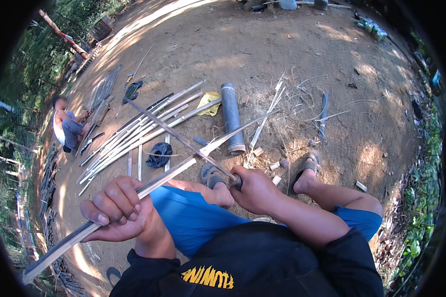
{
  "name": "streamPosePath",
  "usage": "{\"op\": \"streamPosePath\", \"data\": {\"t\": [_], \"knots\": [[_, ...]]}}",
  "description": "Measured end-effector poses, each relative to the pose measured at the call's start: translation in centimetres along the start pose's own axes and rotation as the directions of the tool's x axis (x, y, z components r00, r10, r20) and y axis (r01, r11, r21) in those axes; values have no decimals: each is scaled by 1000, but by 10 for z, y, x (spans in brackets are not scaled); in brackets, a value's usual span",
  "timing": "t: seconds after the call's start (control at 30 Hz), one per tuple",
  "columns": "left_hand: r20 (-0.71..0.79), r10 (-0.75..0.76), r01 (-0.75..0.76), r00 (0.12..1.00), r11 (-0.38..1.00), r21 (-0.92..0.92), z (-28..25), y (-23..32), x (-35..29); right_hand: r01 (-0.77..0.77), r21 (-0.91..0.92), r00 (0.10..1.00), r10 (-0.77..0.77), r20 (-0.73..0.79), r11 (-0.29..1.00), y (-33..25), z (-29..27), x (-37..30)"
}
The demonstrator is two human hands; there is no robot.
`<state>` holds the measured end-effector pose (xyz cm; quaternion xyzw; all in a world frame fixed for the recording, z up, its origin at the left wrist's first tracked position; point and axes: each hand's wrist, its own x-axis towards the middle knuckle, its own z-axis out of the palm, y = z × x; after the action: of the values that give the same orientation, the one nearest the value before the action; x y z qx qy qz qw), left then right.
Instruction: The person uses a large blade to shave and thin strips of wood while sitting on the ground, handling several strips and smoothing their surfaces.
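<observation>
My left hand (pixel 118 210) is closed round a long split bamboo strip (pixel 176 171), which slants from the lower left up to the right across my lap. My right hand (pixel 257 190) grips the dark handle of a long-bladed knife (pixel 168 129). Its blade points up and to the left and crosses the strip just beyond my right hand; whether the edge is cutting into the strip I cannot tell. Pale, freshly cut wood shows on the strip near the crossing.
Beyond my feet lie many bamboo strips (pixel 134 134), an upright-looking grey cylinder (pixel 231 119), a yellow bag (pixel 209 103), a black plastic bag (pixel 159 155) and thin shavings (pixel 302 101). Another knife (pixel 324 111) rests on the dirt at right. A person (pixel 70 126) squats at far left.
</observation>
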<state>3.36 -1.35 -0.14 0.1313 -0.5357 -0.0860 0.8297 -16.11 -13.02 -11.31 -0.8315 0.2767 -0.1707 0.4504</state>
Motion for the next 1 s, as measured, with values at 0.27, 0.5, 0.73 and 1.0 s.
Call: {"op": "streamPosePath", "data": {"t": [0.27,0.5,0.73,1.0], "knots": [[-30,-2,2,1000,1000,-10,8,-7,0,-304,17,945,304,-122,953,74,0,14],[14,-4,4,1000,1000,6,9,-6,8,-65,84,995,71,-64,994,43,11,12],[-15,-21,20,1000,999,-35,10,-7,9,-115,122,993,117,-9,986,64,3,22],[-3,-41,40,999,997,-65,5,-7,15,-81,144,997,79,21,986,71,7,26]]}}
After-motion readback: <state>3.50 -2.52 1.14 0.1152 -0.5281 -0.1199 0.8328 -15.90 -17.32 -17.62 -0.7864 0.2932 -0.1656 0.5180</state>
